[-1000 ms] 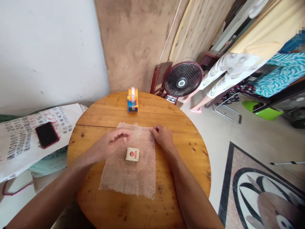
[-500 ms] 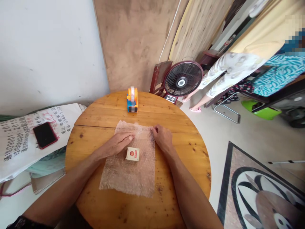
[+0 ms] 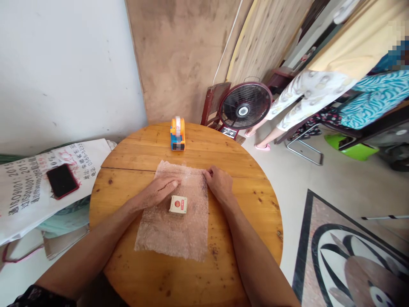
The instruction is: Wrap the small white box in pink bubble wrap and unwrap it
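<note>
A sheet of bubble wrap lies flat on a round wooden table. A small cream box with a red label sits on the sheet's upper middle. My left hand rests palm down on the wrap, fingertips just above and left of the box. At the sheet's far right corner, my right hand pinches the wrap's edge.
An orange and blue tape dispenser stands at the table's far edge. A black phone lies on a printed white sack to the left. A floor fan stands behind the table. A person in patterned clothes stands at right.
My left hand has come down from hovering over the wrap to lying flat on it beside the box. The right hand stays at the corner.
</note>
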Demonstrator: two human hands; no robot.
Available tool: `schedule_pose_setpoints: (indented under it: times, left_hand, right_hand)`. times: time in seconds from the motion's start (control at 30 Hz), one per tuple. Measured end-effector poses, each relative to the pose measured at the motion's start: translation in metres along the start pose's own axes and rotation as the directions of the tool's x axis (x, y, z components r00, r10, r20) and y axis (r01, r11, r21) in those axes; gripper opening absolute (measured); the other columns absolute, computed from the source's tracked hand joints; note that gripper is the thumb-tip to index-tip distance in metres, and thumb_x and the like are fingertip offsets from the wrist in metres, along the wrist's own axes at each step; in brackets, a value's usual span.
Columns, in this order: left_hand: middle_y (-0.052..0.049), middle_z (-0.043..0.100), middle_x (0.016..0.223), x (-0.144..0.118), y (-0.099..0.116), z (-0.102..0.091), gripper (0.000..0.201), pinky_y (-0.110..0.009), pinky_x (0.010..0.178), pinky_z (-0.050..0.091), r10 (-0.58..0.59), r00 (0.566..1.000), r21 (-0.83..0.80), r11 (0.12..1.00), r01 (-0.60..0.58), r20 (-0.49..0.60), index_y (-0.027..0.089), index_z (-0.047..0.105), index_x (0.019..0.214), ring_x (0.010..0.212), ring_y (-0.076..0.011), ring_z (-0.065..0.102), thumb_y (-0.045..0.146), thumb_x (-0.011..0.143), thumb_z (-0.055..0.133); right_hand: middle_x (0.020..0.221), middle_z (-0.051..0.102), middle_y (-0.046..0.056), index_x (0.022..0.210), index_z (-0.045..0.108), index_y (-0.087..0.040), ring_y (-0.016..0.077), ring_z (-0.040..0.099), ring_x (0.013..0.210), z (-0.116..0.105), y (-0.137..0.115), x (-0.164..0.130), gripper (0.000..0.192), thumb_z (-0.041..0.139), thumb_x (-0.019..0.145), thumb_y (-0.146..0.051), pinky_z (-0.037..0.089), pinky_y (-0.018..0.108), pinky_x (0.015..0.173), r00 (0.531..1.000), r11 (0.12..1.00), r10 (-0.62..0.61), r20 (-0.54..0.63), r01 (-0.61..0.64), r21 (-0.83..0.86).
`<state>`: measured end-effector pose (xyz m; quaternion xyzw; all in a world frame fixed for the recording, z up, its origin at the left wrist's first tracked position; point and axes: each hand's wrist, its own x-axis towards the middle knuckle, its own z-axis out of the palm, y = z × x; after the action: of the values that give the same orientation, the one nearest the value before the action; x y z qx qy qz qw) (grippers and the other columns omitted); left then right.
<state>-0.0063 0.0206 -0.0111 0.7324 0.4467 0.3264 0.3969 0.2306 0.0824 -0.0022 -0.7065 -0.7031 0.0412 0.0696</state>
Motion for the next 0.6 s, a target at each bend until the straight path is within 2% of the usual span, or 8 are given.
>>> schedule_pose_setpoints:
  times: [0.4, 0.6]
  left_hand:
    - [-0.011, 0.067, 0.128, 0.0012, -0.0007, -0.0011, 0.043, -0.041, 0.11, 0.039, 0.003, 1.0, 0.0, 1.0, -0.003, -0.003, 0.015, 0.068, 0.114, 0.122, -0.0233, 0.057, 0.04, 0.1, 0.036]
    - [-0.01, 0.064, 0.132, 0.0015, -0.0028, -0.0021, 0.042, -0.042, 0.113, 0.036, 0.064, 0.998, 0.026, 0.998, -0.064, 0.015, 0.017, 0.067, 0.117, 0.127, -0.0231, 0.053, 0.039, 0.101, 0.036]
  right_hand:
    - [0.087, 0.073, 0.007, 0.091, 0.068, -0.019, 0.019, 0.06, 0.076, -0.0021, 0.0027, 0.0002, 0.02, 0.052, 0.089, -0.03, 0.029, 0.026, 0.06, 1.0, 0.998, -0.02, 0.004, 0.019, 0.064]
    - [0.086, 0.073, 0.006, 0.092, 0.068, -0.02, 0.0185, 0.06, 0.073, -0.0097, 0.0035, -0.0008, 0.023, 0.048, 0.089, -0.03, 0.029, 0.026, 0.059, 0.998, 0.993, 0.0, -0.061, 0.007, 0.117]
